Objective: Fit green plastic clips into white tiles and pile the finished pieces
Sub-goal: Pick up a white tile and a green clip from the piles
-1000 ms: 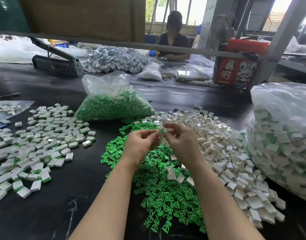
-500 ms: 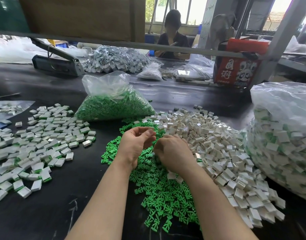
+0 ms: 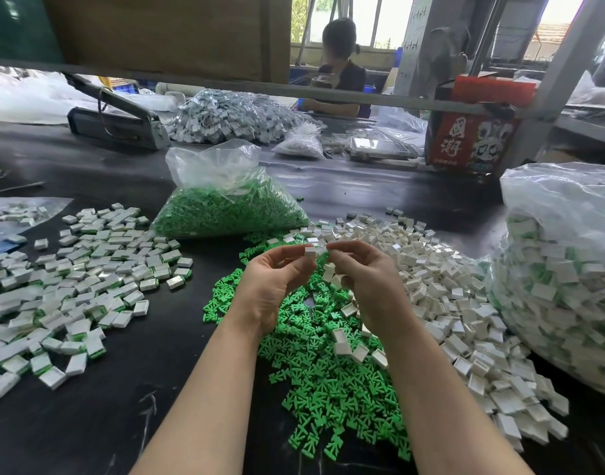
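Head camera looks down on two bare forearms raised over the middle of the work. The left hand [image 3: 277, 286] has its fingers curled, and pinches a small white square plastic tile [image 3: 309, 252] between thumb and fingertips, holding it up above the table. The right hand [image 3: 362, 279] is curled too, its thumb and forefinger closed together just beside that tile; whatever it pinches is too small to make out. A few more white tiles seem tucked under its lower fingers.

Beneath both wrists lies a loose heap of bright green plastic clips [image 3: 328, 389], flat and branching in shape, matte and sharp-edged, with several stray tiles lying on top. To the right, touching this heap, spreads a mound of hollow white plastic tiles [image 3: 431, 269], glossy and box-like. To the left, well apart, is a scattered pile of finished white tiles with green edges [image 3: 81, 269], lying mostly flat.

All of this sits on a black, faintly scuffed table [image 3: 88, 423]. Behind the clips, a clear crinkled plastic bag of green clips [image 3: 225, 207] slumps with its open neck standing up. At the right edge bulges a big clear plastic bag of assembled white-and-green pieces [image 3: 561, 275]. Farther back stands a red printed cardboard box [image 3: 472, 138], and another person [image 3: 342, 73] sits across the table.
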Demonstrator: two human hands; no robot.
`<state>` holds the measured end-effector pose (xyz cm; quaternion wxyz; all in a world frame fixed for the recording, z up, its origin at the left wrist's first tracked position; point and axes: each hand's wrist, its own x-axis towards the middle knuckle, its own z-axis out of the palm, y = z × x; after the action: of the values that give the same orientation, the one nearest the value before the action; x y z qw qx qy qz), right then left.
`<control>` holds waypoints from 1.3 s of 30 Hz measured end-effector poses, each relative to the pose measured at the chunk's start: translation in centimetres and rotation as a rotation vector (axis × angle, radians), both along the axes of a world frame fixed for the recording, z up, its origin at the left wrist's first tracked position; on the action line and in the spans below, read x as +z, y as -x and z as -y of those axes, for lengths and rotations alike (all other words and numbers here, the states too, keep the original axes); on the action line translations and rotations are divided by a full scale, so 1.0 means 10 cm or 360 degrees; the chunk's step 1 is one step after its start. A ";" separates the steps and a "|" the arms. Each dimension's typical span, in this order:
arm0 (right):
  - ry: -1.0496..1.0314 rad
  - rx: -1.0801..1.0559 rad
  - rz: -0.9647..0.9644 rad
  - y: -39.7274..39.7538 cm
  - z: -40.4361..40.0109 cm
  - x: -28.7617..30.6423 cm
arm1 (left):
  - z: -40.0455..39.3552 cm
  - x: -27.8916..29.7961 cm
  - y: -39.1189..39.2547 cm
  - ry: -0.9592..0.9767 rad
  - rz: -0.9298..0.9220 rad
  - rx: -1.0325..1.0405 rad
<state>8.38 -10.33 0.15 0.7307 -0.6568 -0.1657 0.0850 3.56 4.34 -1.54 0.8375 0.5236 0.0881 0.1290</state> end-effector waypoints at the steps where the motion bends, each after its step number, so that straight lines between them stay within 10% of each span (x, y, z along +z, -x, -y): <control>1: -0.0054 -0.0001 -0.0024 -0.01 0.00 0.00 | 0.00 0.01 0.00 -0.0003 0.0012 -0.0018; 23: -0.0186 -0.0056 -0.0022 -0.02 0.01 0.00 | 0.12 0.06 0.01 0.0376 0.0010 -0.0009; 39: 0.0031 -0.0150 0.0354 0.01 0.02 0.05 | 0.11 0.01 0.01 0.0067 0.0047 0.0013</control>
<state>8.25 -10.49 0.67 0.7046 -0.6763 -0.2139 -0.0212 3.46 3.27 -1.42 0.8490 0.5036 0.0807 0.1381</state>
